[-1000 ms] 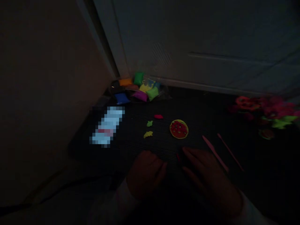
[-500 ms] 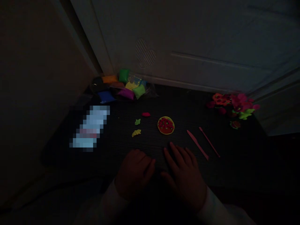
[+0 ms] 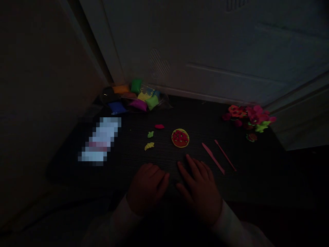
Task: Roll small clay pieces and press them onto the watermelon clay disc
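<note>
My left hand (image 3: 147, 187) rests at the near edge of the dark table with its fingers curled in; nothing shows in it. Beside it my right hand (image 3: 200, 187) lies with fingers spread, palm down and holding nothing. Just beyond the right fingertips is a small round clay pizza (image 3: 180, 138) with a yellow rim and red top. Left of this lie a yellow clay piece (image 3: 149, 146), a green leaf-like clay piece (image 3: 150, 134) and a red clay lump (image 3: 159, 126). To the right are a pink clay knife (image 3: 213, 158) and a thin pink modelling stick (image 3: 225, 155).
Packets of coloured clay (image 3: 138, 96) are heaped at the back left. A pixelated bright screen (image 3: 101, 139) lies at the left. Clay flowers (image 3: 253, 115) stand at the back right, with a small round clay piece (image 3: 251, 137) before them. A pale panelled door (image 3: 180, 44) rises behind the table (image 3: 133, 156).
The view has shifted slightly, so the things at the right appear a little further left. My right hand appears slightly further left too. Both hands keep the same pose.
</note>
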{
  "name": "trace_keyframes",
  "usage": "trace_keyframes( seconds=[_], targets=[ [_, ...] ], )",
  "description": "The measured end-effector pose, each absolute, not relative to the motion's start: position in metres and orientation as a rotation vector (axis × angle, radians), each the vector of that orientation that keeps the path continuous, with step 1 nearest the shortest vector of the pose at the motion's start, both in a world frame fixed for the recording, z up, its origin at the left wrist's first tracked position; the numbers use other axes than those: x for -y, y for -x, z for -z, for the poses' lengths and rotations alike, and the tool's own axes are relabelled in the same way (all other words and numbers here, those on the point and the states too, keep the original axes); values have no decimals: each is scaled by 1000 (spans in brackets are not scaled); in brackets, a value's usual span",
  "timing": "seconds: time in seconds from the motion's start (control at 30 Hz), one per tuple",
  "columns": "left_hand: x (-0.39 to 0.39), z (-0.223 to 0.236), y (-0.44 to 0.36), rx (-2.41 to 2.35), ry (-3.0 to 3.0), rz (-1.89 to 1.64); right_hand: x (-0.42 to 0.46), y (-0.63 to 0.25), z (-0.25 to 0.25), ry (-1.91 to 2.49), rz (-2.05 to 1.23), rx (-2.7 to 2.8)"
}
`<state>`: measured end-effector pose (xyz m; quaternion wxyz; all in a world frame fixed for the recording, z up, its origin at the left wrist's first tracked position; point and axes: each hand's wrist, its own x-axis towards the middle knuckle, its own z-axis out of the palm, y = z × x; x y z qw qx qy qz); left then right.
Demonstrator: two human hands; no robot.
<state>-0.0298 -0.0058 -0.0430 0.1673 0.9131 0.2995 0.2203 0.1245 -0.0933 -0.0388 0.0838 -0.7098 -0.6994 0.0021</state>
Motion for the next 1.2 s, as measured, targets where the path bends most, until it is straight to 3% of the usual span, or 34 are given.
trace_keyframes(
  seconds=[0.37,0.67,1.2],
  targets=[
    [2,34,26,-915,-2369,-677,98,-144,35,1808,-518,1520],
    [-2,30,5,-875,-2101,-609,85,-143,37,1822,-370,1659],
    [-11,27,-4,-820,-1346,-485,79,-132,33,1592,-489,1532]
  ],
)
